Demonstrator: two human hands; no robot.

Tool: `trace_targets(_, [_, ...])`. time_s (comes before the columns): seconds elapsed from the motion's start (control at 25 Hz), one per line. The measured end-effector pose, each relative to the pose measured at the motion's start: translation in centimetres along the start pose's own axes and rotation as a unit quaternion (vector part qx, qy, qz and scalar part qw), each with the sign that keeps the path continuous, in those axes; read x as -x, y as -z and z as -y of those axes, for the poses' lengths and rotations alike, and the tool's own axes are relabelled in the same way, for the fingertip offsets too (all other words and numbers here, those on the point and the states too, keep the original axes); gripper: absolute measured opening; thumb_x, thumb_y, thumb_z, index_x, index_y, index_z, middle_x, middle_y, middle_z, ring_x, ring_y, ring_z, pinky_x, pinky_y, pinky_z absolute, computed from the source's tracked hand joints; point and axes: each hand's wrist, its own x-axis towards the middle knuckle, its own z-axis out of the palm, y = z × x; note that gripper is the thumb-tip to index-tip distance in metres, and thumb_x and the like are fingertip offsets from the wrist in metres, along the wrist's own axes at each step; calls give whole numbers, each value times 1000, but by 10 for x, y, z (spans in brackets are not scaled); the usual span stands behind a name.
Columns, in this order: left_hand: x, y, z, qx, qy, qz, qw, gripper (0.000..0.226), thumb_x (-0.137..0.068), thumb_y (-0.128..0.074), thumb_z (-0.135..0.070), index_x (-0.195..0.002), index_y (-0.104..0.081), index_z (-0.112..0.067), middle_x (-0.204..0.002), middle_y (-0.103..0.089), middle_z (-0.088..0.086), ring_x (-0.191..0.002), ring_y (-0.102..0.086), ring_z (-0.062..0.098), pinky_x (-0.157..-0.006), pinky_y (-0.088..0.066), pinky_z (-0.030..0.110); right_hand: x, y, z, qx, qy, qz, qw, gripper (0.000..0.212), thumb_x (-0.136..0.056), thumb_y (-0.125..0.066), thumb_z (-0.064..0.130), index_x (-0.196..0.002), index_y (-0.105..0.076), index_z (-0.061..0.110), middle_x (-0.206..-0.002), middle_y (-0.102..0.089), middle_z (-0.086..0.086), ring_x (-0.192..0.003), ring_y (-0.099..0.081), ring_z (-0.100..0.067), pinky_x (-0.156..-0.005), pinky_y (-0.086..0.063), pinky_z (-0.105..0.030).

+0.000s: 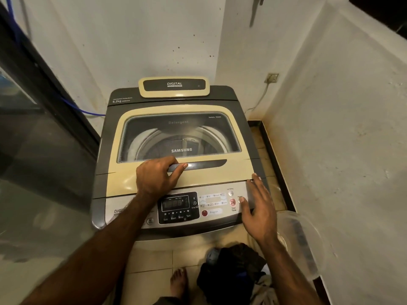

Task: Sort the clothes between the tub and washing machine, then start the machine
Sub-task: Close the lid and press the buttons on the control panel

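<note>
Head: L hand grips lid handle, R hand on panel.

lid down over drum, clothes pile and perhaps a tub crowding floor

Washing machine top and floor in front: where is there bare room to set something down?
Free: the glass lid between the rear display and the handle, and floor tiles left of the foot. Crowded: left hand grips the handle, right hand covers the right end of the control panel; clothes and tub fill the floor at right.
</note>
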Motion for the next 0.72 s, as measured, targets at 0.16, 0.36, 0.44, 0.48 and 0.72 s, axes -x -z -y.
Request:
trace_targets(0.16, [0,-1,-2,-12,4,-6,1000,42,-95,-52,-63,-79,-67,-26,-63,-61,-11,-54,-48,8,-55,-43,24,-4,4,-1,-16,-17,8,1000,59,-96,-68,22,-150,-48,13,-164,-37,1,-151,-34,-21,-116,-40,-58])
trace_targets(0.36, [0,2,-6,-7,15,1,1000,41,-94,-54,-61,-79,-68,-25,-63,-61,-10,-54,-49,9,-56,-38,22,-5,12,-4,-38,-16,44,998,60,-95,-68,16,-151,-47,15,-165,-33,4,-154,-28,-18,-118,-38,-57])
trace_targets(0.44, [1,3,-8,-2,25,7,1000,42,-94,-54,-61,-79,-67,-25,-63,-59,-11,-54,-50,10,-57,-39,22,-5,19,-8,-45,-13,66,997,61,-96,-68,14,-152,-46,17,-166,-33,6,-154,-26,-17,-116,-40,-57])
trace_targets(0.48, [1,4,-9,2,29,8,1000,42,-94,-54,-62,-79,-67,-25,-63,-58,-12,-54,-50,10,-57,-39,23,-6,21,-8,-46,-14,73,996,61,-96,-68,15,-153,-46,18,-166,-32,6,-155,-26,-16,-115,-42,-56])
trace_targets(0.72, [2,6,-13,6,46,2,999,41,-94,-55,-61,-77,-66,-25,-61,-51,-15,-52,-49,9,-59,-36,23,-5,16,3,-22,-29,46,998,61,-96,-68,29,-152,-47,16,-165,-34,4,-153,-32,-20,-118,-39,-55])
